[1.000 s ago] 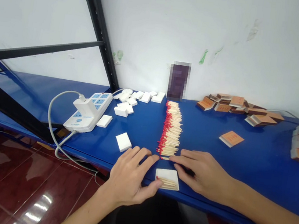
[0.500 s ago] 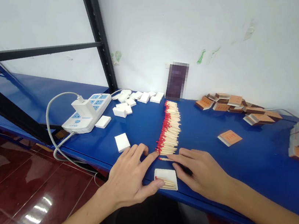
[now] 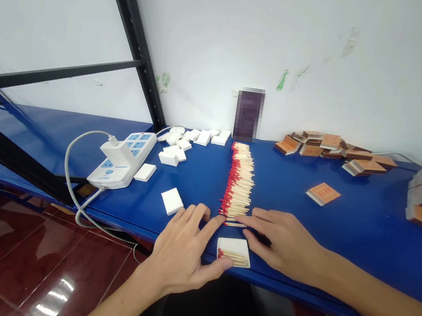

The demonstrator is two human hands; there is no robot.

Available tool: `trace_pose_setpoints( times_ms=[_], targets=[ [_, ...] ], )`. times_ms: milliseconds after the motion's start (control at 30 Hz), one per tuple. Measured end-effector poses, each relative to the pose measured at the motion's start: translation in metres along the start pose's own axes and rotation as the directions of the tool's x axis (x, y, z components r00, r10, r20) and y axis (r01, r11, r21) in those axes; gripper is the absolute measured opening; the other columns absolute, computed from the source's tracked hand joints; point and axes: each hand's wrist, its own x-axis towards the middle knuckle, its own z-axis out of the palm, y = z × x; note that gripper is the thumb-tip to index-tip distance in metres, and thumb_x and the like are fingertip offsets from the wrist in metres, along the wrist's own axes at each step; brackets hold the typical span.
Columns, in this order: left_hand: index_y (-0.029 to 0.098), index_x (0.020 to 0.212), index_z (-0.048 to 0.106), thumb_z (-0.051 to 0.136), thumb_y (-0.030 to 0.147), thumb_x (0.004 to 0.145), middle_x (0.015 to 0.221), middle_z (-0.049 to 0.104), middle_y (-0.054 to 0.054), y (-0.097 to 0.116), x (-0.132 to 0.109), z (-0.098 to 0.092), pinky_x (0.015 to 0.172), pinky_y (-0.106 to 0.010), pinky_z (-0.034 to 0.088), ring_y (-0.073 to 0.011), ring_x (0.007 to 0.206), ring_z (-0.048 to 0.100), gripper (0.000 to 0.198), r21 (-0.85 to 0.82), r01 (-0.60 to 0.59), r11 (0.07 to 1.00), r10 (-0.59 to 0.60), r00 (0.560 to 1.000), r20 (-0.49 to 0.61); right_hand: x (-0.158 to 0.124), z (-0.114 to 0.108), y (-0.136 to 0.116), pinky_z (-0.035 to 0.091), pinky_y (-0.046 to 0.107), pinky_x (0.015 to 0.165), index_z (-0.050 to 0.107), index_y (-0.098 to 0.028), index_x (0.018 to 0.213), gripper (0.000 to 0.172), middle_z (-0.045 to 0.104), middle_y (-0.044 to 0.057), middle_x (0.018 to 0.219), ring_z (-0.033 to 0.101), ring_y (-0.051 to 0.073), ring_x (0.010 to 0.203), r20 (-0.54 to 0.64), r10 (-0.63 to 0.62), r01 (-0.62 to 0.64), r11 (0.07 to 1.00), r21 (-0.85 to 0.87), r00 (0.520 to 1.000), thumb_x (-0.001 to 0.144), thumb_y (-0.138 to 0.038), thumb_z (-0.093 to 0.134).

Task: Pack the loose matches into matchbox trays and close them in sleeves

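A long row of red-tipped matches (image 3: pixel 240 180) runs away from me down the middle of the blue table (image 3: pixel 362 226). My left hand (image 3: pixel 184 251) lies flat with fingers spread; its index fingertip reaches the row's near left end and its thumb rests by a small white tray (image 3: pixel 234 251) with a few matches in it. My right hand (image 3: pixel 287 244) also lies flat, fingertips on a single match (image 3: pixel 233 225) just below the row.
A white power strip (image 3: pixel 124 159) with its cable sits at the left, with several white inner trays (image 3: pixel 172 200) scattered near it. Orange matchbox sleeves (image 3: pixel 324 193) lie on the right and pile up at the back right. A black shelf frame (image 3: pixel 133 42) slants across the left.
The single match under my right fingertips has slid a little clear of the row's near end. Both hands have barely shifted.
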Motion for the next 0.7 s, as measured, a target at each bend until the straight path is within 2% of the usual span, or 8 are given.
trace_pose_setpoints(
  times_ms=[367, 700],
  targets=[
    [0.016, 0.127, 0.061, 0.043, 0.062, 0.095, 0.109, 0.056, -0.013, -0.0009, -0.0038, 0.0022, 0.077, -0.046, 0.052, -0.0278, 0.092, 0.058, 0.059, 0.003, -0.05, 0.999, 0.05, 0.995, -0.081, -0.0001, -0.0015, -0.0012, 0.046, 0.031, 0.063, 0.07, -0.018, 0.106, 0.025, 0.069, 0.005, 0.084, 0.065, 0.02, 0.07, 0.023, 0.015, -0.014, 1.0, -0.006, 1.0, 0.099, -0.02, 0.047],
    [0.013, 0.131, 0.058, 0.044, 0.061, 0.094, 0.109, 0.056, -0.015, 0.0001, -0.0015, 0.0023, 0.08, -0.049, 0.052, -0.0308, 0.095, 0.058, 0.063, 0.048, 0.033, 0.998, -0.028, 0.995, -0.092, -0.002, -0.0013, -0.0008, 0.042, 0.029, 0.062, 0.072, -0.019, 0.109, 0.026, 0.068, 0.004, 0.08, 0.062, 0.017, 0.068, 0.016, 0.0, 0.0, 1.0, -0.006, 1.0, 0.099, -0.019, 0.048]
  ],
)
